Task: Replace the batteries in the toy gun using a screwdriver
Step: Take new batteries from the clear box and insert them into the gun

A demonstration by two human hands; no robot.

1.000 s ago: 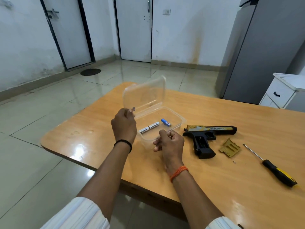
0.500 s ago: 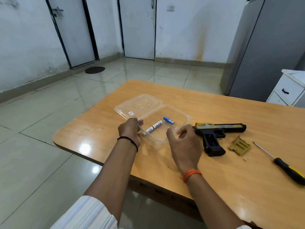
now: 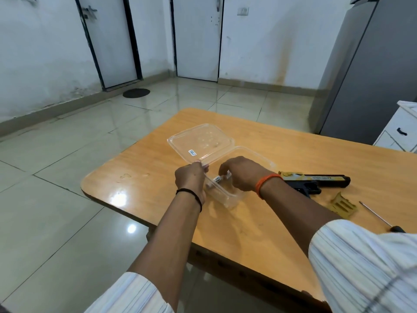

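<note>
Fingers (image 3: 222, 171) seemingly pinch a white battery (image 3: 220, 178) inside the clear box (image 3: 228, 197).

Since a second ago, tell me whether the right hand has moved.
Yes. The right hand left the near rim of the clear container and reached inside it, away from the toy gun, closing on a white battery.

A single head-worn wide-angle view looks forward and down from above the near edge of the desk (image 3: 158, 168), which fills the lower right of the frame. Both forearms reach in from the bottom edge, close to the lens, toward the clear container (image 3: 228, 195) at centre. Beyond the desk, the tiled floor (image 3: 67, 154) spreads left, and the doors (image 3: 196, 37) and wall line the top, bent by the lens
</note>
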